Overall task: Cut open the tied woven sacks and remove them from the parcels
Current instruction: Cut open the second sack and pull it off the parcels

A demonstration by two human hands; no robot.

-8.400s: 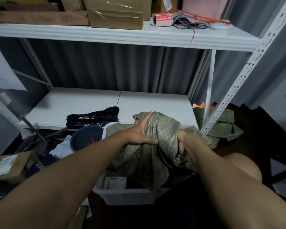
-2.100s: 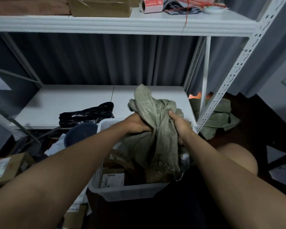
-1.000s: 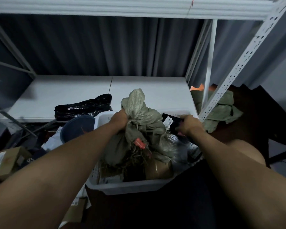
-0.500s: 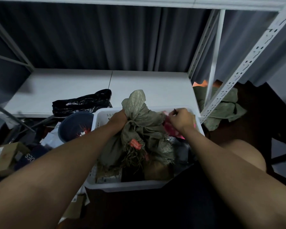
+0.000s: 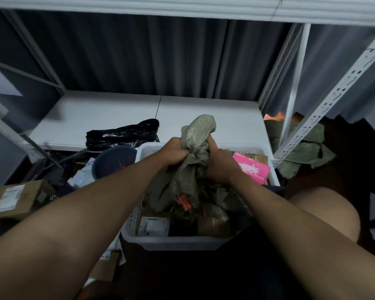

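Shelving (image 5: 204,113) is seen behind; a bunched woven sack (image 5: 191,161) is gripped by left hand (image 5: 173,153) and right hand (image 5: 218,163) above the basket (image 5: 182,242), its parcels (image 5: 212,226) apparently unpacked; discarding remains.

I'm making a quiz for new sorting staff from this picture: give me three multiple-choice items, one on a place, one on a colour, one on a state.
1. Where does the black plastic bag lie?
A. on the lower white shelf
B. inside the white basket
C. on the person's knee

2. What colour is the flat packet at the right side of the white basket?
A. blue
B. pink
C. yellow

3. What are the hands doing with the green woven sack?
A. both grip it
B. only the left hand grips it
C. neither touches it

Answers:
1 A: the bag rests on the lower white shelf, behind the basket.
2 B: the packet is bright pink with white print.
3 A: the left hand and the right hand are each curled round the bunched sack above the basket.
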